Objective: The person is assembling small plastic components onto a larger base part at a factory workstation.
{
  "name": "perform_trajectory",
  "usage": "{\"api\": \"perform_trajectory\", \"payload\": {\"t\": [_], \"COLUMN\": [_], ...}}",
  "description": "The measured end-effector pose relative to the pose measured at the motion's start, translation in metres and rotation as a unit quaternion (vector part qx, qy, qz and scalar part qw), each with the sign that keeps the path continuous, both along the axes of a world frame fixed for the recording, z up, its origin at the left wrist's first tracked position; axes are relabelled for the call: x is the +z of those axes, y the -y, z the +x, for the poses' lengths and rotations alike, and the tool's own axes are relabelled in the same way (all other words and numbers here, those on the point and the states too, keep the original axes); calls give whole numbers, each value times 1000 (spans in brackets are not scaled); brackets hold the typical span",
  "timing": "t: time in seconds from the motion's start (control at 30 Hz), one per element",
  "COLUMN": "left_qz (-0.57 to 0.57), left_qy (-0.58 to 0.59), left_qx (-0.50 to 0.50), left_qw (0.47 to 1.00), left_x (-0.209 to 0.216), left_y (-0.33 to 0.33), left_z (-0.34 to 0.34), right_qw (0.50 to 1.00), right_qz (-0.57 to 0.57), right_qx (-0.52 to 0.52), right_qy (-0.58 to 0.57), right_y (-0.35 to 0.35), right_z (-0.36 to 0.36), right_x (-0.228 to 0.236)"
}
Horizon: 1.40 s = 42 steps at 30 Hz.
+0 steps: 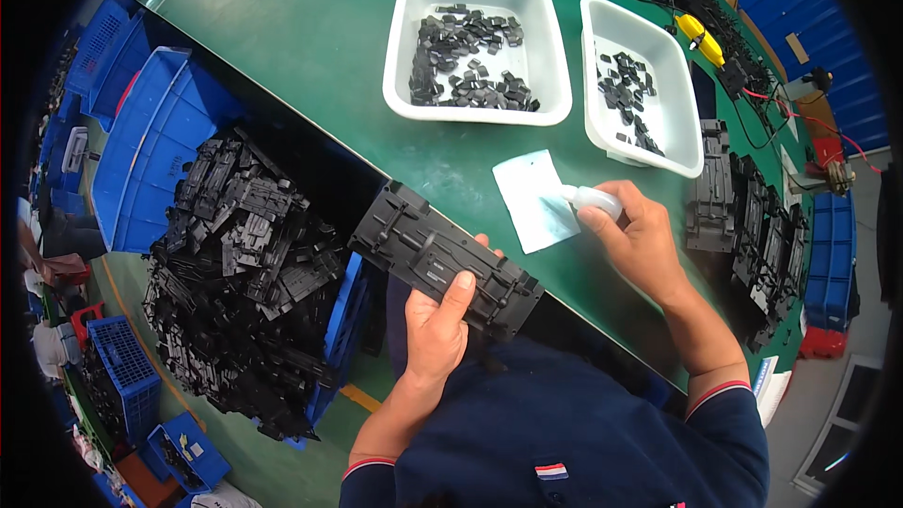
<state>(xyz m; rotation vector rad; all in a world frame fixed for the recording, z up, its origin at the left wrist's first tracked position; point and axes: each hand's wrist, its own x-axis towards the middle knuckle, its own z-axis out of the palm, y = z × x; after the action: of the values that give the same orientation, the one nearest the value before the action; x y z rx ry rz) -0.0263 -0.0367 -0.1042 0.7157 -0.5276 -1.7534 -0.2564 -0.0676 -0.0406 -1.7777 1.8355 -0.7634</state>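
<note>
My left hand (437, 334) is closed round a black plastic chassis plate (442, 259), thumb on its upper face, at the near edge of the green table. In my right hand (640, 235) is a small white squeeze bottle (595, 199), pinched between thumb and fingers. Its nozzle points left, over a white sheet (536, 198) that lies on the table. Beyond the sheet stands a white tub (400, 85) with many small black plastic parts (470, 56) in it. A second white tub (691, 122), holding fewer such parts, stands to its right.
Left of the green table (292, 28), a blue crate (141, 160) overflows with black chassis plates (254, 235). More chassis plates (752, 216) lie in a row at the table's right. A yellow tool (701, 39) and cables sit at the far right. Blue baskets (122, 367) stand on the floor.
</note>
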Motion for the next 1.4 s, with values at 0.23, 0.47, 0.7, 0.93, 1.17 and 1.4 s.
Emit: {"api": "perform_trajectory", "payload": {"t": [0.23, 0.47, 0.7, 0.93, 1.17, 1.4], "left_qz": [2, 2, 20, -10, -12, -3], "left_qy": [-9, -3, -10, -3, 4, -50], "left_qx": [0, 1, 4, 7, 45, 125], "left_qw": [1000, 1000, 1000, 1000, 999, 991], "left_x": [0, 0, 1, -3, -6, -3], "left_y": [-1, -1, 0, 0, -7, -7], "left_z": [0, -2, -2, 10, 29, 59], "right_qw": [1000, 997, 939, 795, 876, 929], "right_qz": [5, -58, 52, 53, 2, 27], "right_qx": [-12, 1, -68, -6, 105, 112], "right_qy": [5, -42, 333, 604, 470, 351], "right_y": [0, 1, 4, 42, 138, 256], "right_z": [-4, -6, -16, 5, 52, 134], "right_x": [-7, -4, 4, 43, 56, 34]}}
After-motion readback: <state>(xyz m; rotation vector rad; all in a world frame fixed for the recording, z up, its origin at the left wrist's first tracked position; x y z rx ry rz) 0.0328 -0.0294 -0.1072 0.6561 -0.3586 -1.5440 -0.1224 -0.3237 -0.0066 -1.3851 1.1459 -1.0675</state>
